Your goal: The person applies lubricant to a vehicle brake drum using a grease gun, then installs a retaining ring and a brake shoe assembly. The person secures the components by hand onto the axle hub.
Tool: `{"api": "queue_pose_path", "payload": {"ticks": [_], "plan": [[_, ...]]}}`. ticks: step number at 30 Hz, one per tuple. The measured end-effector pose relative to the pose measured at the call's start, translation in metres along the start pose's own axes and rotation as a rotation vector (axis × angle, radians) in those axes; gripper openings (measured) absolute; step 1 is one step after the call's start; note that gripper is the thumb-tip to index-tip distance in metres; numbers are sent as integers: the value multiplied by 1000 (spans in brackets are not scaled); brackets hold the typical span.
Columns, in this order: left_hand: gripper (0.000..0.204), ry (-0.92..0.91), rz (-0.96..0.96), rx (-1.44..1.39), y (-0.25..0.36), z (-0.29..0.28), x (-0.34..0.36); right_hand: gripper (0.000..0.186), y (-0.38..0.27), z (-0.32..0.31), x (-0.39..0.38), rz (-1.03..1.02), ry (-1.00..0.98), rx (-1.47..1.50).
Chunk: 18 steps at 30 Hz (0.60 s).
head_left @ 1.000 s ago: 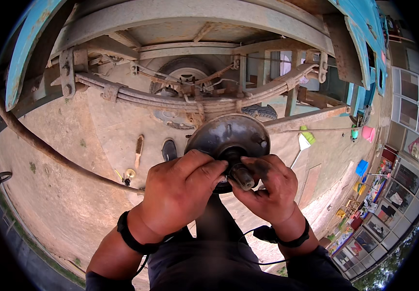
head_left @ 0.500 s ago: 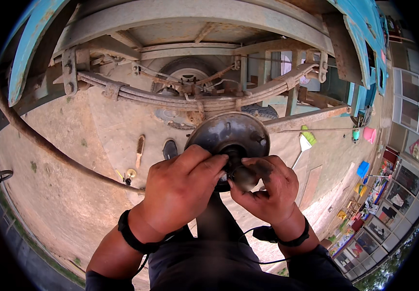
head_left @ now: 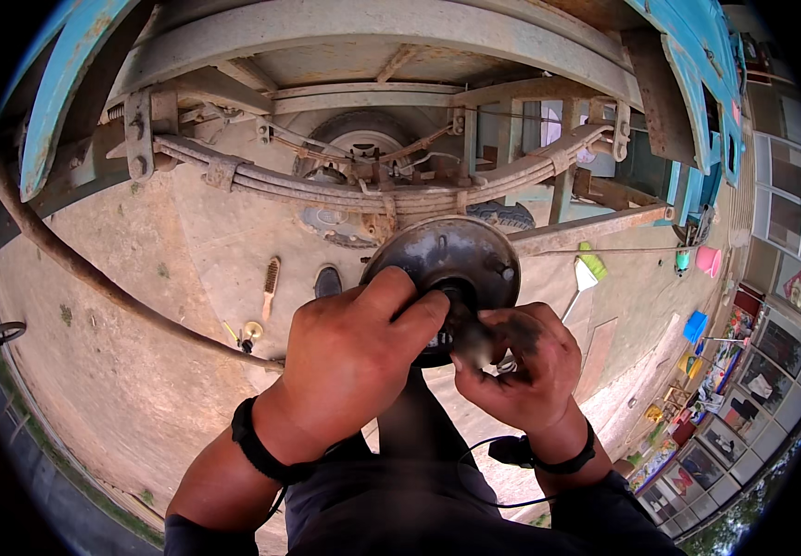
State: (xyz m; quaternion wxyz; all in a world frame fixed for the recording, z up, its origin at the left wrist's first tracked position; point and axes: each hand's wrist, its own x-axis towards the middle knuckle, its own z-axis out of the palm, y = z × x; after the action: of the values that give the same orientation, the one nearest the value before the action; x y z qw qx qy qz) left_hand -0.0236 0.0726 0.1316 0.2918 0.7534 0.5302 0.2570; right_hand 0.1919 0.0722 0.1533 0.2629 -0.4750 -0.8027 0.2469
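A dark, grease-smudged metal dish with a protruding shaft sits in front of me at the centre, just below the rusty leaf spring. My left hand is closed on the shaft's base from the left, its bent fingers over the dish's lower part. My right hand, blackened with grease, has its fingers curled round the shaft's outer end, which is blurred and partly hidden by them.
Overhead is a turquoise vehicle's frame, with a wheel beyond. A long rusty pipe curves along the left. On the floor lie a wooden brush and a green broom. Buckets stand at the right.
My left hand's fingers have moved up and to the right, further over the shaft's base. My right hand has shifted slightly right. The view has moved a little.
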Motion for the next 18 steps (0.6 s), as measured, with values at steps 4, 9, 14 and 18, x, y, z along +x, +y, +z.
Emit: {"api": "queue_pose_path", "payload": {"ticks": [4, 9, 14, 18], "plan": [[30, -32, 76, 17, -4, -6, 8, 49, 0, -1, 2, -18, -7, -27], [31, -21, 134, 21, -9, -7, 10, 51, -1, 2, 4, -42, 6, -39], [30, 11, 102, -7, -11, -8, 5, 48, -3, 1, 4, -9, 1, -19], [22, 170, -34, -302, -14, -14, -1, 46, -2, 6, 8, 21, -18, -18]]}}
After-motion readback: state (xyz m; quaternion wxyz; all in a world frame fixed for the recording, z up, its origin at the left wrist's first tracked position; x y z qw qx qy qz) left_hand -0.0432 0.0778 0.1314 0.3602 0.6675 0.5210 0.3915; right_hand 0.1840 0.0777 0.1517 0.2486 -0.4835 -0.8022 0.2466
